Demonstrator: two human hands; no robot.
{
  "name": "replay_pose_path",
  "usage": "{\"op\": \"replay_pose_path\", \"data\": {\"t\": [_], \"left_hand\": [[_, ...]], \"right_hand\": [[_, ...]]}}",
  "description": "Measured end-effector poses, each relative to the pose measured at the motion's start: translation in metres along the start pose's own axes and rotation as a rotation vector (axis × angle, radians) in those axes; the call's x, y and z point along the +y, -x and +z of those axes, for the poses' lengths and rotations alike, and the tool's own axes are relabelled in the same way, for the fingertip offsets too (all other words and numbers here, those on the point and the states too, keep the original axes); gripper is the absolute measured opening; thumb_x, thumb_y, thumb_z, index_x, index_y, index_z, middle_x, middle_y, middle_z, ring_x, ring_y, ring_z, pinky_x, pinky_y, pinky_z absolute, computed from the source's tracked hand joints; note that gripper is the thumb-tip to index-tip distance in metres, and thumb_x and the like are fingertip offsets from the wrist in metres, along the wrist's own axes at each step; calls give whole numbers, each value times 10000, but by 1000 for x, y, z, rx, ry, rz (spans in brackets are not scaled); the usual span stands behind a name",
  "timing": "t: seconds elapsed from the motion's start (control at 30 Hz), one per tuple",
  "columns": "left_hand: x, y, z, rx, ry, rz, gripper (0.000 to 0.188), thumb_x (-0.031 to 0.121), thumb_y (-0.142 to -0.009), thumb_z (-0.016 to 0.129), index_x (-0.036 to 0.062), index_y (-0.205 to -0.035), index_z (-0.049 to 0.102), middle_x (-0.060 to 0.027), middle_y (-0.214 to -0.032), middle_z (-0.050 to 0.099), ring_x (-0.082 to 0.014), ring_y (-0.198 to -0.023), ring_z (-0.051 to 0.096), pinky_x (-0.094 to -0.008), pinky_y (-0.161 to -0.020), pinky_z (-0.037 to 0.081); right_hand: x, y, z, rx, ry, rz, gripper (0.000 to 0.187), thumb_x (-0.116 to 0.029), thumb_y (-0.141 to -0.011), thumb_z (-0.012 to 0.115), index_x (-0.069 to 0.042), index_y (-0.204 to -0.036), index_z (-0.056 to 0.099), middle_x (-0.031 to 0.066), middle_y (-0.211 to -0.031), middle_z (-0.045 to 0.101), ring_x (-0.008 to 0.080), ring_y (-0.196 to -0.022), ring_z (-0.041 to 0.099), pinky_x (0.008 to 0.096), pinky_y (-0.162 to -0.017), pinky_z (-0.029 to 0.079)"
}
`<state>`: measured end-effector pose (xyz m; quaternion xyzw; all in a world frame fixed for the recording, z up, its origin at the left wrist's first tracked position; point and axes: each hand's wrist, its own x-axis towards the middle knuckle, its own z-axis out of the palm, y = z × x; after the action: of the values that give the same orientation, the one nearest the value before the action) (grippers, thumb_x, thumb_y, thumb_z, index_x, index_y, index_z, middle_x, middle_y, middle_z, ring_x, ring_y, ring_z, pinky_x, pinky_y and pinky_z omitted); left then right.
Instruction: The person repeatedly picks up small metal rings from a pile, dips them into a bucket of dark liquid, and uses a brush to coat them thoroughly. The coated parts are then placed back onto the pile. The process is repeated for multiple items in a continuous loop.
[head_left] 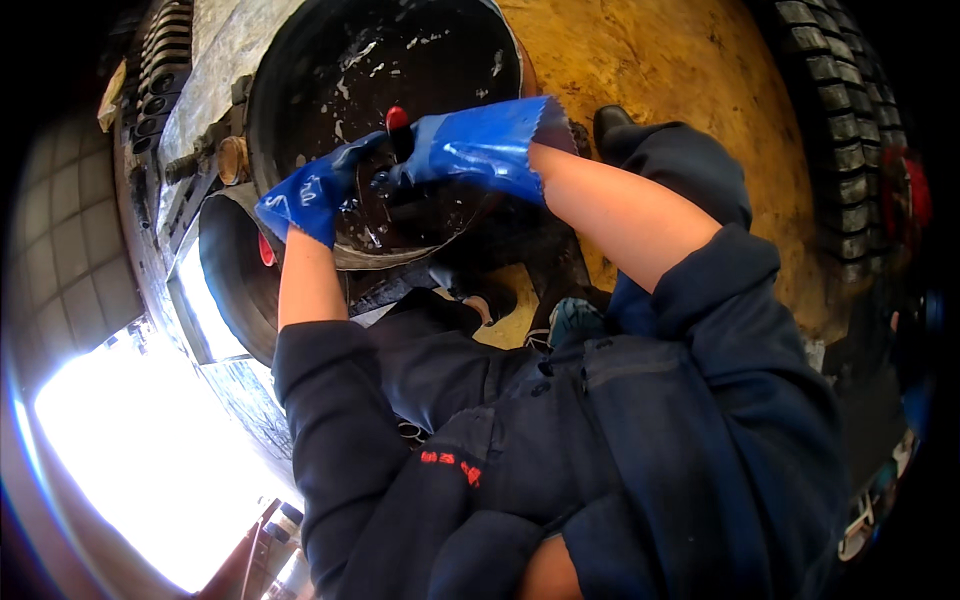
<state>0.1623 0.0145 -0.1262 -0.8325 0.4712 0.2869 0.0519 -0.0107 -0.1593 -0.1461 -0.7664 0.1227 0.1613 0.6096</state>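
Both of my hands wear blue rubber gauntlet gloves and are close together over a round black tub [262,95] holding dark, wet liquid with pale flecks. My right hand [425,150] is closed round a dark handle-like thing with a red end [397,118], which points up and away from me. My left hand [335,180] is beside it, its fingers curled at a dark, wet thing low between the gloves. That thing blends into the liquid, so its kind does not show.
A second dark round container [235,265] stands left of the tub. Further left are a row of dark ribbed metal parts [165,60] and a brown round cap [233,160]. The floor [640,60] is stained yellow-brown. A big treaded tyre [845,110] stands at the right.
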Motion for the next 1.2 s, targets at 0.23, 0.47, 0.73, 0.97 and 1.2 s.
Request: {"op": "replay_pose_path", "data": {"t": [0.23, 0.47, 0.73, 0.97, 1.2], "left_hand": [[-26, -21, 37, 146, 92, 188, 432, 230, -1064, 417, 178, -1447, 610, -69, -1393, 662, -195, -1211, 645, -314, -1044, 488], [70, 59, 18, -15, 741, -335, 445, 292, -1028, 578, 13, -1373, 622, -137, -1247, 714, -218, -1142, 663, -330, -992, 484], [105, 89, 110, 704, 579, -487, 479, 354, -942, 699, -6, -1254, 649, -190, -1087, 729, -310, -940, 709, -412, -849, 547], [99, 85, 87, 713, 660, -456, 428, 371, -998, 649, -29, -1144, 686, -146, -950, 725, -242, -840, 664, -374, -786, 521], [118, 96, 37, 703, 1052, -377, 425, 379, -1042, 610, -31, -1136, 667, -64, -938, 677, -151, -847, 579, -310, -804, 477]], "right_hand": [[1, -7, 29, 24, 449, 49, 359, -360, -822, 728, -99, -1064, 773, 159, -1003, 756, 346, -937, 730, 410, -792, 575], [14, -14, 22, -25, 339, 55, 390, -334, -788, 752, -42, -1046, 772, 203, -947, 751, 360, -876, 734, 436, -764, 565], [-5, 6, 10, -29, 274, 86, 431, -360, -852, 717, 0, -1088, 744, 223, -987, 741, 367, -919, 723, 431, -815, 544], [2, -18, 22, 20, 773, -60, 382, -385, -857, 729, -144, -1154, 743, 105, -1095, 753, 333, -992, 727, 439, -871, 571], [-4, -10, -7, 71, 245, 74, 462, -451, -872, 689, -42, -1077, 758, 180, -988, 757, 344, -921, 726, 428, -832, 565]]}}
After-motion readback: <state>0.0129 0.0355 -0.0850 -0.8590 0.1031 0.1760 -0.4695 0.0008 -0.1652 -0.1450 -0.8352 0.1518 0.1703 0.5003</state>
